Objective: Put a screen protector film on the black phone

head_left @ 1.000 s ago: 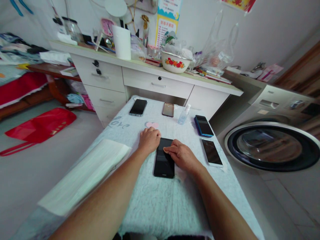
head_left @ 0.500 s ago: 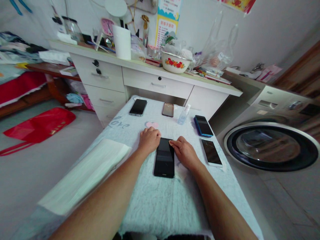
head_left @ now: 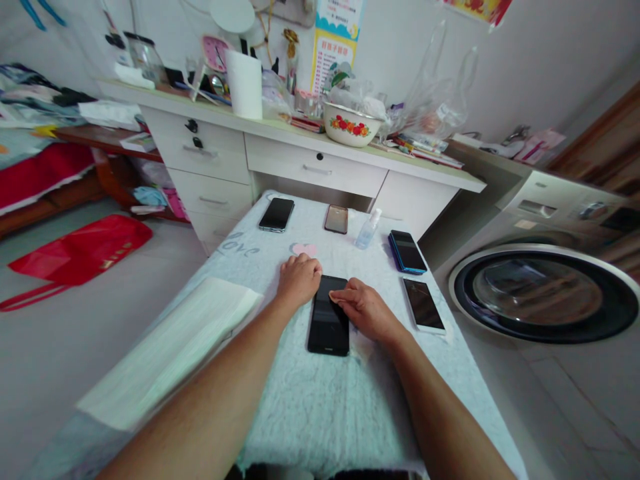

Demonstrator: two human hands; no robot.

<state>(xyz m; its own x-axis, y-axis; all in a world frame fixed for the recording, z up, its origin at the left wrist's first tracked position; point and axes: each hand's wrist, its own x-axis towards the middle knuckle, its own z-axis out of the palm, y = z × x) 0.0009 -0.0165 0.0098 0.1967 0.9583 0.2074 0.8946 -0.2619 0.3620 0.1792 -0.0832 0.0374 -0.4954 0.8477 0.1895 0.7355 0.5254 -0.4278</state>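
A black smartphone (head_left: 329, 327) lies face up on the cloth-covered table in front of me. At its upper left edge, my left hand (head_left: 299, 279) is closed, fingers curled and thumb side against the phone. My right hand (head_left: 364, 307) reaches over from the right, its fingertips pinched together and pressed on the upper part of the screen. A small beige bit shows at those fingertips, too small to name. A clear spray bottle (head_left: 367, 230) stands beyond the hands, near a brownish phone case (head_left: 337, 219).
Another phone (head_left: 277, 215) lies at the far left; a blue-edged phone (head_left: 407, 252) and a white phone (head_left: 423, 305) lie along the right side. Folded white paper (head_left: 173, 353) covers the left edge. A drawer desk (head_left: 310, 160) stands behind, a washing machine (head_left: 540, 267) to the right.
My right hand has slid left and slightly down, from the phone's right edge onto the middle of the screen. My left hand and the phone stay in place.
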